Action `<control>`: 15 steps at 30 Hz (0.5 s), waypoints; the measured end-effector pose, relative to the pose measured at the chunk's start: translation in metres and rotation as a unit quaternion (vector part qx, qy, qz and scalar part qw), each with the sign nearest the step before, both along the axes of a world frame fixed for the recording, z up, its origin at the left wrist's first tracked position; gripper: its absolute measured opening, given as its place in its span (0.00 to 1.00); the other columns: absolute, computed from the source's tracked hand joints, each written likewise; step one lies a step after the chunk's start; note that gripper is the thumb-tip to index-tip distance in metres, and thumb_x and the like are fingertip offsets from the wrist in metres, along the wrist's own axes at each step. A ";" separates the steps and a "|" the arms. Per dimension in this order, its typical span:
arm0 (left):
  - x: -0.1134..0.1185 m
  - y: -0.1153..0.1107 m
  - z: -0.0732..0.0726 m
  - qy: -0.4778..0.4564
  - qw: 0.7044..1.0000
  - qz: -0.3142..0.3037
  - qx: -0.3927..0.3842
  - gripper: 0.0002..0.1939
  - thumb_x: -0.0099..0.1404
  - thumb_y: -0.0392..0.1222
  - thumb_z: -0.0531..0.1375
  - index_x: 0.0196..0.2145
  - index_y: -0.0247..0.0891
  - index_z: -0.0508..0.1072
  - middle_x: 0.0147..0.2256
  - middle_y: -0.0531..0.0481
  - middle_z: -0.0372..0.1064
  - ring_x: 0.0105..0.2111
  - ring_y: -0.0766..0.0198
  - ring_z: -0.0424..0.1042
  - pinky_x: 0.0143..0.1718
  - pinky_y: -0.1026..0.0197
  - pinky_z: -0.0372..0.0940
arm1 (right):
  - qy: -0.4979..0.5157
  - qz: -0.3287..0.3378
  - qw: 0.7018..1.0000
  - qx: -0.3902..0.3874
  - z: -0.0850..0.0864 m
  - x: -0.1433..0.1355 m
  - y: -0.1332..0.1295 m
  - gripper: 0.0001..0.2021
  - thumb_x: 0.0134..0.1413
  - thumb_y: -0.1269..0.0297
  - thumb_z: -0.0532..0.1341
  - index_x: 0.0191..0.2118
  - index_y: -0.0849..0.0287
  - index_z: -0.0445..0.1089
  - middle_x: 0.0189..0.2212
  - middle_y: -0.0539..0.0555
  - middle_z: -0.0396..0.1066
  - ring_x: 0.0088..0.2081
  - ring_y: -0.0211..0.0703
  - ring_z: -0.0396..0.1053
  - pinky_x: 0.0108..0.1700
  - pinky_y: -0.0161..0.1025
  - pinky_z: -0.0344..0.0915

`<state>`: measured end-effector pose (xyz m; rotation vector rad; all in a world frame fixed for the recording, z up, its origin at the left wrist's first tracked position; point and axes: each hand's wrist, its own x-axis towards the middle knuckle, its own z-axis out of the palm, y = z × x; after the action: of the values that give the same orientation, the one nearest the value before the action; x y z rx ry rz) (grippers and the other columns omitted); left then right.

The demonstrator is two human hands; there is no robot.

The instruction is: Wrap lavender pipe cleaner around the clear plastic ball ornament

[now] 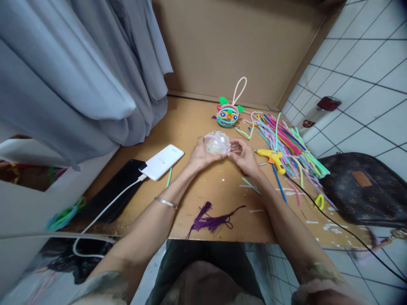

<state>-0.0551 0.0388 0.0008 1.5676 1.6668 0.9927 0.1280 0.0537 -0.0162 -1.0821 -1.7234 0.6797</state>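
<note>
A clear plastic ball (217, 146) with a pale purple strip around it and a whitish frilly edge is held low over the table. My left hand (201, 153) is closed around its left side. At the ball's right edge my right hand (243, 156) has its fingers bent and pressed against the rim; what lies under those fingertips is partly hidden. Behind the ball stands a decorated ball (227, 115) with a colourful face, green ears and a cream loop. Right of my right hand lies a yellow glue gun (271, 158).
Colourful pipe cleaners (286, 137) lie heaped at the right, beside a brown patterned bag (365, 188). Purple tassels (210, 222) lie near the front edge. On the left are a white power bank (163, 162) with a cable, a black flat case (116, 192) and a grey curtain (127, 67).
</note>
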 end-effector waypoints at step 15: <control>0.002 0.002 -0.004 -0.006 1.000 0.019 0.001 0.44 0.41 0.57 0.73 0.53 0.43 0.62 0.53 0.39 0.71 0.53 0.42 0.72 0.50 0.50 0.67 | -0.023 -0.034 0.998 0.045 -0.006 -0.004 -0.001 0.16 0.48 0.61 0.65 0.44 0.52 0.68 0.41 0.54 0.71 0.42 0.48 0.71 0.47 0.49 0.72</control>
<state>-0.0530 0.0406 -0.0028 1.5335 1.6926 1.0215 0.1239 0.0529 -0.0225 -1.0965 -1.7318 0.5323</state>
